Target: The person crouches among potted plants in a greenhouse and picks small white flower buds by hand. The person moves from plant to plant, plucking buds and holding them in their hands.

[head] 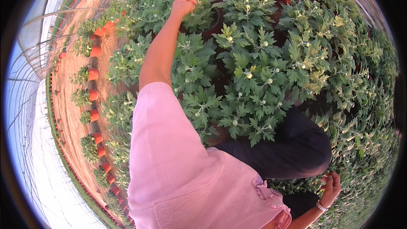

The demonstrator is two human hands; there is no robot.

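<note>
My left hand (183, 5) reaches out over a potted chrysanthemum (202, 19) at the top of the view. Its fingers are curled close at the shoots; whether they grip a bud or a leaf cannot be made out. My right hand (331, 185), with a silver band at the wrist, hangs low on the right beside my bent knee (318, 156). Its fingers are bent, and their inner side is hidden. Between the hands stand more chrysanthemums (248, 70) with lobed green leaves and round pale buds (249, 75).
Dense foliage (356, 152) fills the right side. Dark pot rims (216, 25) show between plants. To the left, a row of orange pots (93, 74) stands along a sandy path (70, 101), below curved greenhouse hoops (35, 43). My dark-trousered legs are close against the plants.
</note>
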